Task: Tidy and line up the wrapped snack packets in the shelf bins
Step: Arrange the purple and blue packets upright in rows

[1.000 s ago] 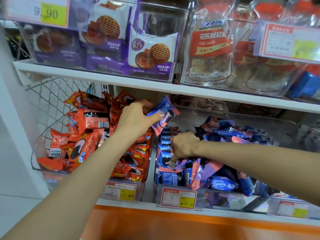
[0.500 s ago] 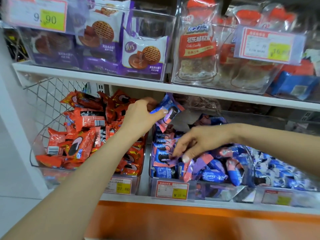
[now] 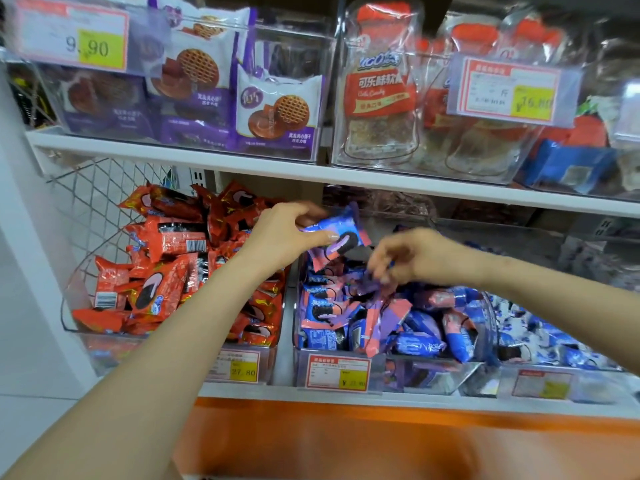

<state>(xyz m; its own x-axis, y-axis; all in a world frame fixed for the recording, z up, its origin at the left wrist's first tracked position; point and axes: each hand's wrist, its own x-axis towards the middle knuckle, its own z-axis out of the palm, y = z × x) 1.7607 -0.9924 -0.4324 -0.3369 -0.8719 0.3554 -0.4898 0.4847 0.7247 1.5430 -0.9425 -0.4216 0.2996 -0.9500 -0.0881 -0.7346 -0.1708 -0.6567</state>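
Observation:
My left hand (image 3: 280, 237) pinches a blue and pink cookie packet (image 3: 337, 239) and holds it up above the middle clear bin (image 3: 429, 377). That bin holds several blue, pink and purple packets (image 3: 349, 317), some lined up at its left side, others heaped at the right. My right hand (image 3: 405, 256) hovers over the heap with fingers curled round a blurred purple and pink packet (image 3: 372, 287). The left bin (image 3: 104, 344) is full of orange-red cookie packets (image 3: 166, 268).
A white shelf board (image 3: 346, 174) runs just above my hands, carrying clear bins of purple waffle-biscuit bags (image 3: 273, 109) and red-labelled bags (image 3: 379, 95). Price tags (image 3: 337, 374) hang on the bin fronts. A wire mesh panel (image 3: 97, 199) closes the left side. An orange ledge (image 3: 381, 441) lies below.
My right hand has lifted from the front of the middle bin, up and back toward my left hand, bringing a packet with it. My left hand keeps holding its packet in about the same place.

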